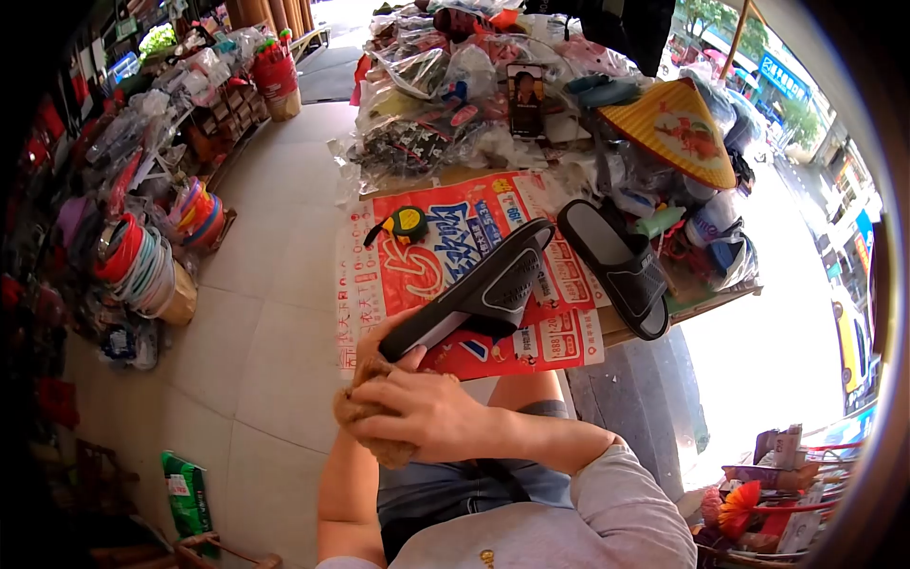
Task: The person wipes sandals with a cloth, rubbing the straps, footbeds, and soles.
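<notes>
The left hand [381, 334] is grasping the near end of one black slipper [471, 296], with the fingers closed around it. This slipper is tilted on its side and points away to the upper right, over the red poster [398, 270]. The right hand [438, 410] is clenched on a brown cloth [391, 453], just below the held end of the slipper; whether the cloth touches the slipper, I cannot tell.

The poster covers the near part of the tabletop [716, 300]. On it, to the left of the slipper, lies a yellow and black tape measure [409, 224]. The other slipper [633, 283] rests at the right edge of the poster, with its strap upward. Farther back there are many plastic bags [408, 137], a phone [525, 100] with a lit screen, and, to the right, a yellow cone-shaped hat [673, 133].
</notes>
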{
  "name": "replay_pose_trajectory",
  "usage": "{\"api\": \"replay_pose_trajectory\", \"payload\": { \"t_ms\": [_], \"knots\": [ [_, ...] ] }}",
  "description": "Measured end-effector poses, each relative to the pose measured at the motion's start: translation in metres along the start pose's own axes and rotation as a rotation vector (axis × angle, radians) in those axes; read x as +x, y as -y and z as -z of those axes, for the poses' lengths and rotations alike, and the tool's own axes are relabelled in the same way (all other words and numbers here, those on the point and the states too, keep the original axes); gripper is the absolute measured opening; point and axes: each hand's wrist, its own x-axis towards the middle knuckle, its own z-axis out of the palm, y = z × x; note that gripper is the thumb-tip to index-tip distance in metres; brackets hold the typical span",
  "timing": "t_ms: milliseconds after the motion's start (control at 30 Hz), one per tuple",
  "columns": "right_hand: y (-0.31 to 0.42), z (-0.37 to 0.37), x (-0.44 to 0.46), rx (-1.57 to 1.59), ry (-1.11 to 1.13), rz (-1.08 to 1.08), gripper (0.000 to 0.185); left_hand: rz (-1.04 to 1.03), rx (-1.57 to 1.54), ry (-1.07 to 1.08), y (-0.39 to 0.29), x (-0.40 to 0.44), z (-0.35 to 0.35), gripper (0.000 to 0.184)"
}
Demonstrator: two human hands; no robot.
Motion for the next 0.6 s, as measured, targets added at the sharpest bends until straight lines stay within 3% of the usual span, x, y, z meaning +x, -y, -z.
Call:
{"api": "replay_pose_trajectory", "payload": {
  "t_ms": [33,133,233,300,367,400,433,467,533,600],
  "knots": [
    [0.005,0.008,0.004,0.039,-0.033,-0.030,0.042,-0.204,0.342,0.072,0.000,-0.003,0.006,0.047],
    [-0.015,0.046,0.013,-0.371,-0.320,-0.106,0.047,0.110,0.004,-0.064,0.025,-0.003,-0.001,0.041],
    [-0.022,0.039,0.008,-0.430,-0.207,-0.230,0.045,0.065,-0.031,0.039,0.025,0.007,-0.001,0.040],
    [-0.007,0.012,0.001,-0.391,-0.041,-0.147,0.044,-0.277,0.117,0.064,0.004,0.017,-0.005,0.035],
    [0.001,0.003,-0.004,-0.369,0.035,-0.090,0.044,0.292,-0.772,0.168,0.002,0.004,-0.003,0.052],
    [0.002,0.003,-0.004,-0.172,-0.005,-0.062,0.043,0.447,-0.517,-0.003,-0.022,0.000,-0.003,0.053],
    [0.006,0.005,-0.001,0.025,-0.045,-0.034,0.043,0.226,-0.177,0.018,-0.005,-0.002,-0.005,0.055],
    [0.008,0.025,-0.004,0.027,-0.086,-0.125,0.042,0.229,-0.175,0.014,0.009,-0.001,-0.002,0.055],
    [-0.002,0.067,-0.006,-0.235,-0.296,-0.149,0.047,0.052,-0.050,0.001,0.021,0.001,0.001,0.049],
    [-0.015,0.091,-0.019,-0.497,-0.569,-0.264,0.053,0.114,-0.035,-0.017,0.014,0.001,-0.001,0.047]
  ]
}}
